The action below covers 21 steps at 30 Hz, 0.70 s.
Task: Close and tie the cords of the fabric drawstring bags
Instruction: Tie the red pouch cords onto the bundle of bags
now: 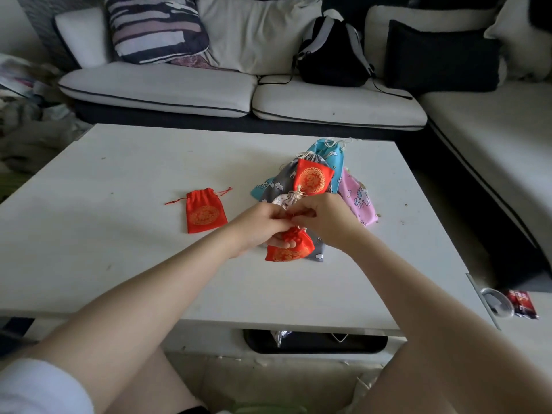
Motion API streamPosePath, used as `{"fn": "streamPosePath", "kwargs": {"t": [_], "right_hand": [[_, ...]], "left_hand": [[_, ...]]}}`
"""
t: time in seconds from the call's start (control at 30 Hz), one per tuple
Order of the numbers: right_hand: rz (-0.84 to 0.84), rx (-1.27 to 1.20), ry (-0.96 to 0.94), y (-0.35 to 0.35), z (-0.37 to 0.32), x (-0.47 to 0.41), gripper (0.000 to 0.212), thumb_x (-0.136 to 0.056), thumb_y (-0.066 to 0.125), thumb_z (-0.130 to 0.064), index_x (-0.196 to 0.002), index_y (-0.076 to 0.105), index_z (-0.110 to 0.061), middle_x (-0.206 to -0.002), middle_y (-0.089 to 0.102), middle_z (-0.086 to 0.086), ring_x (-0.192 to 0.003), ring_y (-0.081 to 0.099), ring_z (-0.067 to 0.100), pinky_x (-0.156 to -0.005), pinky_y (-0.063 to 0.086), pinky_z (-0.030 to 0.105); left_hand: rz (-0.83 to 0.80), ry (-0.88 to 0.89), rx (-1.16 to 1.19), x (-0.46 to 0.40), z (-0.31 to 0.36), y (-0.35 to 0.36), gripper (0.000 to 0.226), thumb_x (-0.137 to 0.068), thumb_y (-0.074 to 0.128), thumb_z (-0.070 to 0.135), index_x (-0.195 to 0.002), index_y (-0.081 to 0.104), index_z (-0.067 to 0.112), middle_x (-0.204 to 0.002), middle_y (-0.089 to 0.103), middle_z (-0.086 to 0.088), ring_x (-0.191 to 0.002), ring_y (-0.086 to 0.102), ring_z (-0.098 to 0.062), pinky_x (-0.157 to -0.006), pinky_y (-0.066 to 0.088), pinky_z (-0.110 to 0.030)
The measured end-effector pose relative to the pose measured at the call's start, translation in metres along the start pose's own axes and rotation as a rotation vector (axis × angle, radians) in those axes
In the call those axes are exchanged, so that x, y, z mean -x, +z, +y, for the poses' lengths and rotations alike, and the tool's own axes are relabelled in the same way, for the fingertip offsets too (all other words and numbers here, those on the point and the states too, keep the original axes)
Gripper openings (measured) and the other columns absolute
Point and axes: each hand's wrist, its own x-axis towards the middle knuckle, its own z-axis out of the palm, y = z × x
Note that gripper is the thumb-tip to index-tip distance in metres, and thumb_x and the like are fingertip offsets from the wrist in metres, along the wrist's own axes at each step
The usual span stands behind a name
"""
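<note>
Red satin bag (291,248) with a gold round emblem, neck bunched, is held just above the tabletop (119,264) in front of the bag pile (322,180). Left hand (263,225) grips its gathered top; right hand (319,215) pinches at the neck, cord hidden by fingers. Second red bag (204,212) lies flat to the left, neck cinched, cords loose.

Bare table (119,258) surface spans the left side and near edge, interrupted only by a lone red bag (205,212) (left of centre). A heap of bags (325,174) obstructs the right-centre toward the far edge; the right edge strip is bare.
</note>
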Motion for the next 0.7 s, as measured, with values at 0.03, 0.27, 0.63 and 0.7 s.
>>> {"fn": "streamPosePath", "kwargs": {"t": [0.03,0.27,0.63,0.7], "right_hand": [[-0.012,0.024,-0.017,0.0,-0.001,0.0,0.021,-0.084,0.062,-0.01,-0.103,0.072,-0.013,-0.096,0.071,0.004,-0.08,0.057,0.013,-0.063,0.035,0.005],[-0.009,0.263,-0.029,0.011,-0.006,0.002,0.022,-0.089,0.049,-0.007,-0.101,0.067,-0.005,-0.095,0.067,0.012,-0.09,0.06,0.031,-0.075,0.044,0.036],[-0.091,-0.2,0.312,0.005,-0.015,-0.004,0.019,-0.09,0.044,-0.008,-0.079,0.059,-0.004,-0.069,0.061,0.01,-0.063,0.059,0.022,-0.055,0.041,0.029],[-0.172,-0.627,0.438,-0.005,-0.013,-0.003,0.023,-0.091,0.047,-0.008,-0.072,0.058,-0.009,-0.062,0.058,0.002,-0.05,0.057,0.012,-0.05,0.04,0.02]], "left_hand": [[-0.001,0.009,-0.006,0.001,0.0,-0.001,0.007,-0.092,0.051,0.003,-0.093,0.056,-0.001,-0.076,0.059,-0.006,-0.058,0.066,-0.011,-0.065,0.058,-0.02],[0.208,0.093,-0.235,-0.002,-0.003,-0.001,0.011,-0.085,0.054,0.0,-0.076,0.058,0.005,-0.076,0.065,-0.013,-0.061,0.069,-0.015,-0.069,0.06,-0.033],[0.415,0.529,-0.792,-0.002,-0.006,-0.002,0.011,-0.084,0.06,0.008,-0.09,0.056,-0.001,-0.091,0.055,-0.007,-0.077,0.05,-0.02,-0.066,0.038,-0.03],[0.443,0.592,-0.747,-0.001,-0.005,-0.001,0.007,-0.084,0.057,0.003,-0.09,0.058,-0.002,-0.089,0.057,-0.01,-0.075,0.052,-0.019,-0.067,0.04,-0.027]]}}
